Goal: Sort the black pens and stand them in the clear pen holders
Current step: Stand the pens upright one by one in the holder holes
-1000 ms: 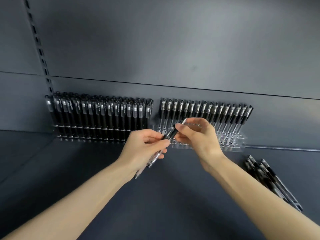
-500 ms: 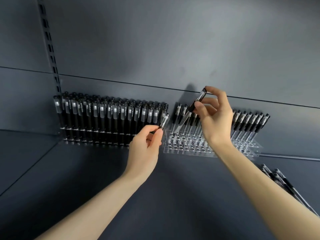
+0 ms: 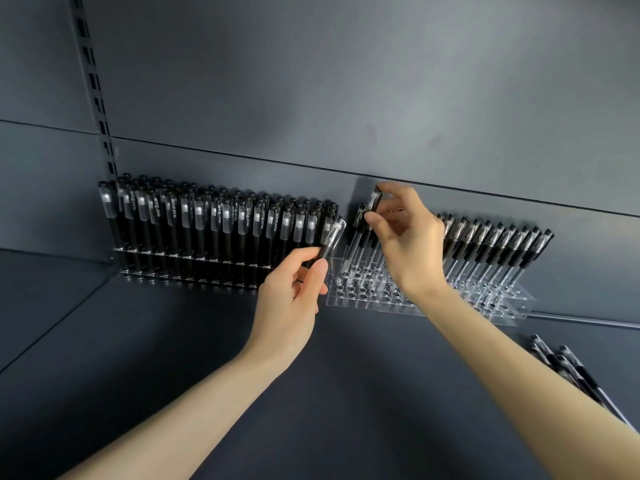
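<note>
Caps up, both grips pinching
Our left hand [image 3: 290, 301] pinches one pen [image 3: 333, 236], leaning right; our right hand [image 3: 408, 244] pinches a second pen [image 3: 374, 202], near-upright.

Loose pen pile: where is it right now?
Head view, lower right edge: the loose pen pile lies flat on the dark shelf, in front of the right end of the right-hand clear holder, right of the right forearm.

A shop: slotted shelf upright [image 3: 98, 109], dark shelving [image 3: 145, 344], pens [image 3: 214, 230] ranked in display holders [image 3: 367, 292]

Full holder [image 3: 194, 271] left of part-filled holder [image 3: 433, 299]; loose pens [image 3: 575, 375] right.
</note>
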A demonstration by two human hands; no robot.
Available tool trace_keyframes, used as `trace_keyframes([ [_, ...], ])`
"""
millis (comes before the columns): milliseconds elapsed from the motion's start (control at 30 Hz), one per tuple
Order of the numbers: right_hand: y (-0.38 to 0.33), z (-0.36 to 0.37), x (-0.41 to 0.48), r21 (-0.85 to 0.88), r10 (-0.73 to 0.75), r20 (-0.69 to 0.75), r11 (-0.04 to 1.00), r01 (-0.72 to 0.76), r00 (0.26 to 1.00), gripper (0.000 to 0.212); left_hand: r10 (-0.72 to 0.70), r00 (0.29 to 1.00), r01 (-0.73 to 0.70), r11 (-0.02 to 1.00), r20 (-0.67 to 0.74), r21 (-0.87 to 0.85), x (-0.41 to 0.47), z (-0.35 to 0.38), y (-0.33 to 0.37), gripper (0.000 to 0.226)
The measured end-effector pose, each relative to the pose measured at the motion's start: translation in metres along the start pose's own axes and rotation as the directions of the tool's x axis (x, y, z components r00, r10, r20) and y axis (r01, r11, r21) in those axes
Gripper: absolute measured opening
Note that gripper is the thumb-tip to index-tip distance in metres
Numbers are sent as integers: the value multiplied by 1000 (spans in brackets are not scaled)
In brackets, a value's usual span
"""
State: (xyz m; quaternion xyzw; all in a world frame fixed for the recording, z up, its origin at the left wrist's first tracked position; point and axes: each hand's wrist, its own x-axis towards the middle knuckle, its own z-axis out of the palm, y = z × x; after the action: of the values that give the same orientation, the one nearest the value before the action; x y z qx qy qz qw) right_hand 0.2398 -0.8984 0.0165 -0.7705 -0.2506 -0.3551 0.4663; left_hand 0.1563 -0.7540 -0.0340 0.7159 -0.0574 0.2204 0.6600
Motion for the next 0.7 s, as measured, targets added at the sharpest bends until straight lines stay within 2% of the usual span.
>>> trace_keyframes([
  [200,3,-1,-3,-176,75,142,983,-49,987,32,-10,1000,10,1000,4,5,0,1,-2,19],
  [300,1,-1,-3,-208,65,159,978,-30,985,32,-16,1000,16,1000,-4,8,0,2,-2,20],
  [600,-1,-6,-9,-217,62,139,976,-31,988,35,-90,996,90,996,-8,7,-1,5,-3,19],
  [700,-8,-12,-16,-64,154,108,987,-148,982,24,-98,995,98,995,37,-8,-5,7,1,18],
])
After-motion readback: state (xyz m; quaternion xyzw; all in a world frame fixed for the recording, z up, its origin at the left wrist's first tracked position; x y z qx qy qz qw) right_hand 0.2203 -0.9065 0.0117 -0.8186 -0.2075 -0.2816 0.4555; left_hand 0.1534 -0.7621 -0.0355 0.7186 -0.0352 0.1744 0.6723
